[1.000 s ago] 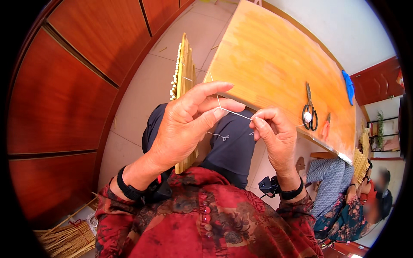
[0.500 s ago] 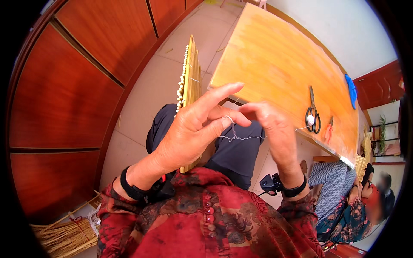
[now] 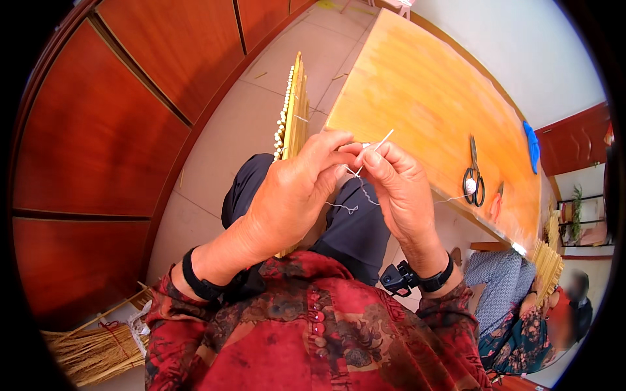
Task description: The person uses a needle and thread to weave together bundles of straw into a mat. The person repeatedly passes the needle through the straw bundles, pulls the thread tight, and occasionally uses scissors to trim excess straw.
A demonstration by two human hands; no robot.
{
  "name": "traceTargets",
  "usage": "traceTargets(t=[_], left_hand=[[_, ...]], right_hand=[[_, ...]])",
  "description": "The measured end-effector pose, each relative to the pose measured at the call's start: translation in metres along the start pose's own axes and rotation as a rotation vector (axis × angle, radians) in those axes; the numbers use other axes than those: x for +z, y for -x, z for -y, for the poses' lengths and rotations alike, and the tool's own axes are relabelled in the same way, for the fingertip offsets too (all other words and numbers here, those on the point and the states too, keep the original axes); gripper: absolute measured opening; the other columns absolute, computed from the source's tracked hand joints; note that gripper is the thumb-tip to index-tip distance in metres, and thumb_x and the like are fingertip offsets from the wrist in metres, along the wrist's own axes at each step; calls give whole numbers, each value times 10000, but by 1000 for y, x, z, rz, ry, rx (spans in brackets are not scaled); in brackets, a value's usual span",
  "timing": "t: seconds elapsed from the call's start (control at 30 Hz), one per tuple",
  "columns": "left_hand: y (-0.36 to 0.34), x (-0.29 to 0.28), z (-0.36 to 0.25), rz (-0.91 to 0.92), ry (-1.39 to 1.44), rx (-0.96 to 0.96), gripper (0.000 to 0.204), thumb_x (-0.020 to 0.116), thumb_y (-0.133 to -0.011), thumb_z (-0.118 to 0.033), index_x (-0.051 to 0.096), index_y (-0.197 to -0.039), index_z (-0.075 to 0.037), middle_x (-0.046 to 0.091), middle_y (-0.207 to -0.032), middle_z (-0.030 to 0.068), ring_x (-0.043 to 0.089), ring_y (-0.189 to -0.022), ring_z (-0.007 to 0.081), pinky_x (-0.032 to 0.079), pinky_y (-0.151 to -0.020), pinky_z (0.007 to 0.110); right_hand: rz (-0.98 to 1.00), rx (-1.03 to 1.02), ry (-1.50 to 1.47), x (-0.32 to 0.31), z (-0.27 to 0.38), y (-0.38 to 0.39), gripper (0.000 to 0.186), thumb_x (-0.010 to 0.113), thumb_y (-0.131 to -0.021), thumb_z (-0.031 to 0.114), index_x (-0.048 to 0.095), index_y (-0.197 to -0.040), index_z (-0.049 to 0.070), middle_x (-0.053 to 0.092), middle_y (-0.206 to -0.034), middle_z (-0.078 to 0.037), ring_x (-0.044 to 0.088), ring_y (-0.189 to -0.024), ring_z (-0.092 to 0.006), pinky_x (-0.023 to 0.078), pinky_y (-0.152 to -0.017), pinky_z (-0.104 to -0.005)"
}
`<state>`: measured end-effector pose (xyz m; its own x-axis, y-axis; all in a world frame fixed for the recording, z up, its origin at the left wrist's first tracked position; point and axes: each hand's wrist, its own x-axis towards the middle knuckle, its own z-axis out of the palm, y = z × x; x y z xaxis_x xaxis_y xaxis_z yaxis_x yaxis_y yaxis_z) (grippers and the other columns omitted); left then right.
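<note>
In front of my lap, my left hand (image 3: 290,186) is closed, thumb and index finger pinching a thin whitish thread (image 3: 365,189). Close against it, my right hand (image 3: 407,195) holds a thin white stick (image 3: 388,135) between thumb and fingers; its upper end points up and right. The stick's lower end meets the thread at the left fingertips. A loose thread end curls below the hands. From behind my right hand the thread runs to a small white thread ball (image 3: 470,186) on the table, lying on the black-handled scissors (image 3: 474,171).
An upright bundle of yellowish slats (image 3: 297,107), with a row of small white knobs, stands by my left knee. On the wooden table (image 3: 417,85) lie orange-handled pliers (image 3: 497,203) and a blue cloth (image 3: 532,146). Straw stalks (image 3: 98,352) lie lower left; another person (image 3: 515,313) sits at right.
My right hand has moved left and up to meet my left hand, and the white stick now shows in its fingers. My left index finger, stretched out before, has curled in.
</note>
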<state>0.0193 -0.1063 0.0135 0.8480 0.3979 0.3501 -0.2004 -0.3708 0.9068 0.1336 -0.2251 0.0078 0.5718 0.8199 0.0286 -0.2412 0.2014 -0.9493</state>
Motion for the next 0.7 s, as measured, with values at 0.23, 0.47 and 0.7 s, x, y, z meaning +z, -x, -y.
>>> traceTargets(t=[0.23, 0.47, 0.7], left_hand=[[1, -9, -4, 31, -44, 22, 116, 503, -875, 2, 560, -973, 25, 638, -832, 94, 628, -791, 153, 484, -700, 259], [1, -10, -7, 164, 499, -266, 174, 460, -921, -92, 593, -957, 14, 589, -701, 55, 414, -450, 28, 312, -411, 158], [4, -19, 10, 56, 901, -396, 191, 444, -927, -109, 588, -966, 10, 560, -653, 53, 281, -389, 11, 214, -356, 169]], right_hand=[[39, -28, 27, -2, 9, 1, 221, 512, -916, 209, 590, -862, 10, 606, -888, -50, 543, -837, -103, 436, -781, -259], [103, 16, -12, -5, 11, 4, 219, 488, -927, 217, 554, -853, 22, 570, -820, -32, 540, -779, -113, 440, -748, -262], [60, -74, -342, -8, 7, 3, 222, 462, -936, 228, 531, -851, 35, 529, -790, -38, 520, -663, -125, 468, -683, -290]])
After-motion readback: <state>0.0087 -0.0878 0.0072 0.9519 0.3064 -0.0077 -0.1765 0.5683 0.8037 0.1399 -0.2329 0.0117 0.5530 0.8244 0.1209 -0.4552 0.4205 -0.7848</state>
